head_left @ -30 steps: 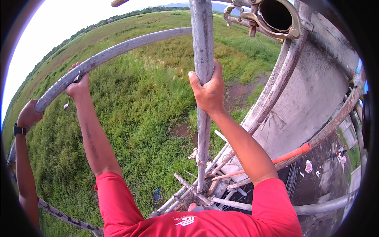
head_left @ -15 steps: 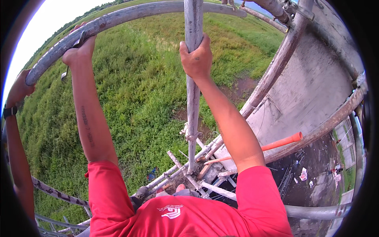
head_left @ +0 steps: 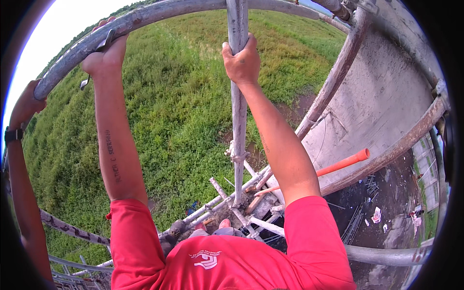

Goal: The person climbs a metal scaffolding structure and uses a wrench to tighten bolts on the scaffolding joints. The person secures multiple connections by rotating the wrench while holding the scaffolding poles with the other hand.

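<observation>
High up on the left, my left hand (head_left: 107,57) is closed round a long grey scaffold pipe (head_left: 159,13) from below, its fingers showing over the top. A flat metal tool (head_left: 85,82) is caught in the same hand; its exact kind is unclear, since the palm hides its middle. My right hand (head_left: 243,62) wraps round an upright scaffold pipe (head_left: 238,111), just below where the long pipe passes behind it. At the far left, another person's hand (head_left: 28,104), with a dark wristband, holds the long pipe's left end.
A curved concrete wall (head_left: 382,101) rises at the right, with rusty bent-looking pipes along it. An orange tube (head_left: 343,162) slants beside my right arm. Below are tied scaffold pipes (head_left: 237,212), a boot (head_left: 177,227) and, far down, littered ground (head_left: 357,212). Green growth (head_left: 159,121) spreads beyond.
The long pipe has shifted to the right, with my left hand and the other person's hand still on it. My right hand keeps its grip on the upright pipe. The view has tilted slightly.
</observation>
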